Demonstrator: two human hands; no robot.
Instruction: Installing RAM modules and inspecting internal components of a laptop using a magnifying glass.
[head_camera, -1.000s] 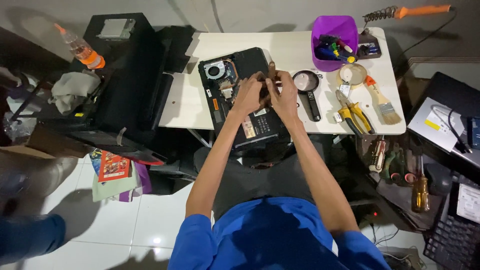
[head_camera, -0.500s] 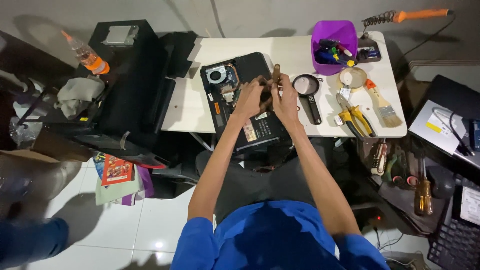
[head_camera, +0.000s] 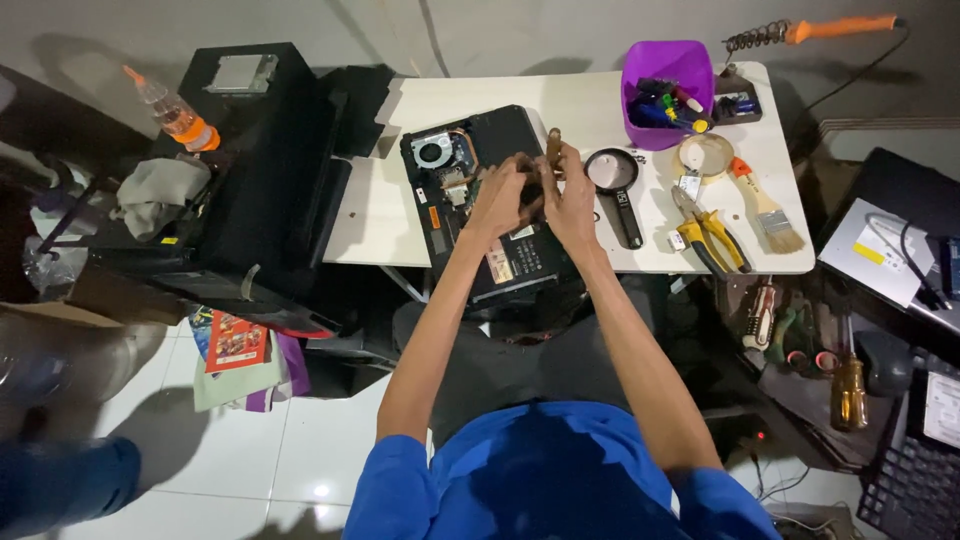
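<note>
White and rectangular, the worktop (head_camera: 600, 110) is seen from above, with a pale tiled floor (head_camera: 320, 450) spread below it. An opened black laptop chassis with an exposed round cooling fan (head_camera: 480, 200) is laid at the worktop's near-left part, overhanging the front edge. Both hands are brought together over its middle: the left hand (head_camera: 500, 195) and the right hand (head_camera: 572, 195) are pressed close, the fingers of each curled in towards the other around a small brownish stick-like tool (head_camera: 552, 148), whose tip is seen poking up between them; exactly which fingers are clamped on it cannot be told. Just beside the right hand, a black-handled round magnifying glass (head_camera: 618, 185) is laid flat. Further right, yellow-handled pliers (head_camera: 715, 235) and a wooden-handled flat paintbrush (head_camera: 765, 205) are set side by side. A purple plastic tub filled with small tools (head_camera: 668, 90) is stood at the far edge. Off the worktop's left side, a large black printer-like box (head_camera: 255, 170) is seen, with an orange-capped clear bottle (head_camera: 172, 110) beyond it.
</note>
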